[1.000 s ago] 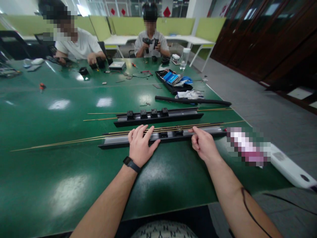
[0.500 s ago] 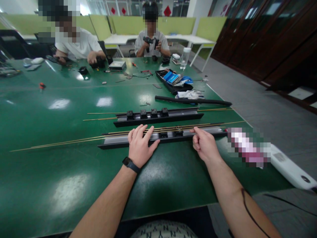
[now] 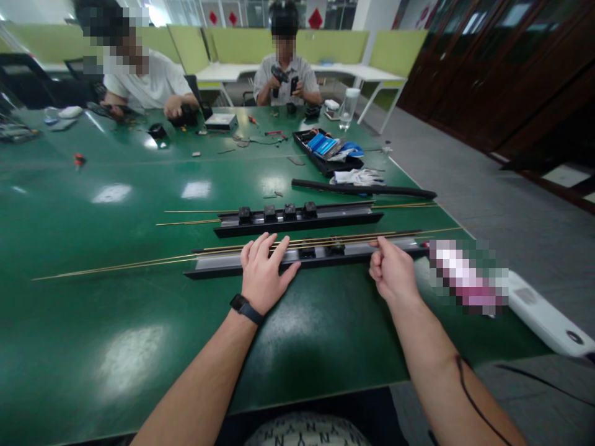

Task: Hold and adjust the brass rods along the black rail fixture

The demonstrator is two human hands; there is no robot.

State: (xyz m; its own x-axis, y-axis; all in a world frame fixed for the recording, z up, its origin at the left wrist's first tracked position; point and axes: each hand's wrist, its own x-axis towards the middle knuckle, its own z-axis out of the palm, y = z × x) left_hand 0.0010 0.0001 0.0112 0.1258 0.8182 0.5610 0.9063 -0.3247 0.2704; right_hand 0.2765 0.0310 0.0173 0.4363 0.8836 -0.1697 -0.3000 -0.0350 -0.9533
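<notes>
Nearest me lies a long black channel (image 3: 216, 264) with a pale inner face and small black blocks (image 3: 336, 246) in it. Thin brass-coloured rods (image 3: 125, 267) run lengthwise along it and stick out past its left end. My left hand (image 3: 263, 275), a dark band on its wrist, rests over the channel with fingers spread. My right hand (image 3: 395, 269) is closed in a pinch on a brass rod near the channel's right part; the exact grip is partly hidden by the fingers. Behind sits a second black channel (image 3: 297, 227) holding several black blocks, with rods projecting from both ends.
Beyond the channels lie a black bar (image 3: 362, 188), white gloves (image 3: 357, 177) and a black tray (image 3: 320, 162) with blue items. A white device (image 3: 543, 316) is at the right edge. Two people sit across the green table (image 3: 153, 179), one holding a drill-like tool (image 3: 279, 75).
My right hand has shifted slightly to the right, and the left tip of a brass rod has slid right with it. My left hand stays in place.
</notes>
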